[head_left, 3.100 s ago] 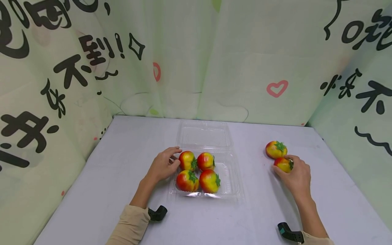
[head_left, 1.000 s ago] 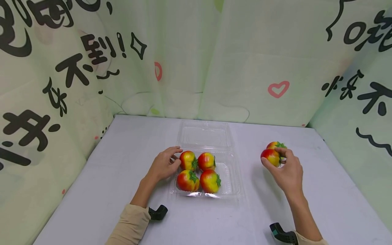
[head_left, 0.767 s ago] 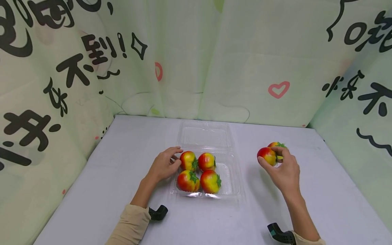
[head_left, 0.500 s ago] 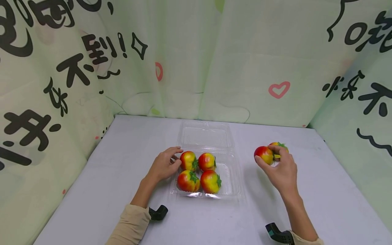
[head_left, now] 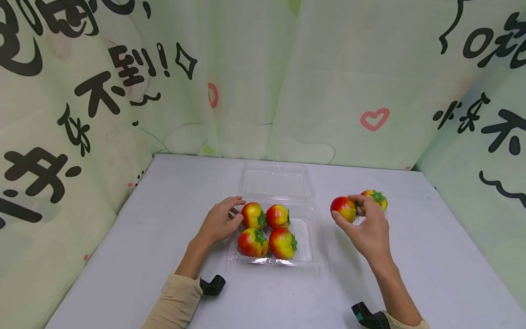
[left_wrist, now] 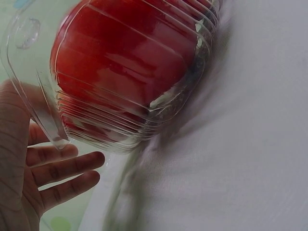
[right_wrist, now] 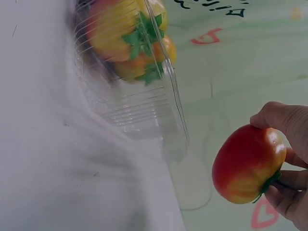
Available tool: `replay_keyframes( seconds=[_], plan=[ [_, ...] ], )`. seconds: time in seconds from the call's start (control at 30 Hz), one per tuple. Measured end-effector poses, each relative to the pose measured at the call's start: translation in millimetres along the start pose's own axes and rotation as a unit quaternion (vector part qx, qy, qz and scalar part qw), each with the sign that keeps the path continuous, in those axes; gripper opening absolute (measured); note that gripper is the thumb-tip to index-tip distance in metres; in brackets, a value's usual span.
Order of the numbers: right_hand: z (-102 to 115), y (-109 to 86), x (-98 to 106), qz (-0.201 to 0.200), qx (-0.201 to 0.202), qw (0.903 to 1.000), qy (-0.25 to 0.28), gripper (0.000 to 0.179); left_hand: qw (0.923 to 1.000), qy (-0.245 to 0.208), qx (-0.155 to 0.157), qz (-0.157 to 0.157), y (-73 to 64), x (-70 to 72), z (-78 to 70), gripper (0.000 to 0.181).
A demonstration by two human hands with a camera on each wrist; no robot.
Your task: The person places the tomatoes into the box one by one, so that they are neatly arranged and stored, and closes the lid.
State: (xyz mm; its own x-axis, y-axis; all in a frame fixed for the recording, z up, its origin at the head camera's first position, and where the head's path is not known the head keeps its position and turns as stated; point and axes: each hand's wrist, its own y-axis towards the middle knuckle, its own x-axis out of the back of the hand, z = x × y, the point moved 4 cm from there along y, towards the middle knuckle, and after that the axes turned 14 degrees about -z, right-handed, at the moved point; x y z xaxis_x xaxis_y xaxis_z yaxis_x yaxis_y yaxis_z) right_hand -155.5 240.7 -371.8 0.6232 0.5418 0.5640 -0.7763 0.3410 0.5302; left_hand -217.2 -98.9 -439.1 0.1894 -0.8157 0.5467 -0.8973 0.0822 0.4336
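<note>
My right hand [head_left: 367, 228] pinches a red-and-yellow, persimmon-like fruit [head_left: 343, 209] with a green leafy cap. In the right wrist view the thumb lies over this fruit [right_wrist: 248, 163] and the fingers are at its cap. It is held up to the right of a clear plastic clamshell box [head_left: 306, 237]. My left hand [head_left: 222, 220] is at the box's left rim, index and thumb touching its edge. Other fingers of this hand [left_wrist: 67, 168] are spread and relaxed in the left wrist view. Inside the box several matching fruits [head_left: 281, 243] sit in two rows on the left side.
One more fruit [head_left: 376, 199] lies on the white table [head_left: 267, 301], just behind the right hand. The box's lid [head_left: 275, 181] is folded open toward the back. Printed curtains [head_left: 320, 91] enclose the table at the back and both sides.
My right hand has picked the fruit up from beside the other one and carried it left toward the box. The left hand and the box have stayed in place.
</note>
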Motion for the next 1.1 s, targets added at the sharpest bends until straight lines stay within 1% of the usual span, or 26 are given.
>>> replay_keyframes(
  seconds=[0.27,0.53,0.83,1.1],
  plan=[
    [6.7,-4.5,-6.3,0.008,0.027,0.9996,0.006,0.057,1.0,0.001,0.003,0.002,0.2,0.1,-0.8,0.042],
    [11.6,-7.0,-10.8,0.007,0.055,0.9984,0.011,0.055,1.0,-0.004,-0.005,-0.001,0.0,-0.4,1.0,0.041],
    [18.3,-9.2,-17.3,0.019,0.055,0.9979,0.027,0.056,1.0,-0.004,-0.003,0.0,0.2,0.0,0.1,0.041],
    [23.5,-12.0,-23.1,0.03,0.062,0.9974,0.024,0.057,1.0,-0.007,-0.004,0.001,0.5,0.1,0.0,0.041]
  ],
)
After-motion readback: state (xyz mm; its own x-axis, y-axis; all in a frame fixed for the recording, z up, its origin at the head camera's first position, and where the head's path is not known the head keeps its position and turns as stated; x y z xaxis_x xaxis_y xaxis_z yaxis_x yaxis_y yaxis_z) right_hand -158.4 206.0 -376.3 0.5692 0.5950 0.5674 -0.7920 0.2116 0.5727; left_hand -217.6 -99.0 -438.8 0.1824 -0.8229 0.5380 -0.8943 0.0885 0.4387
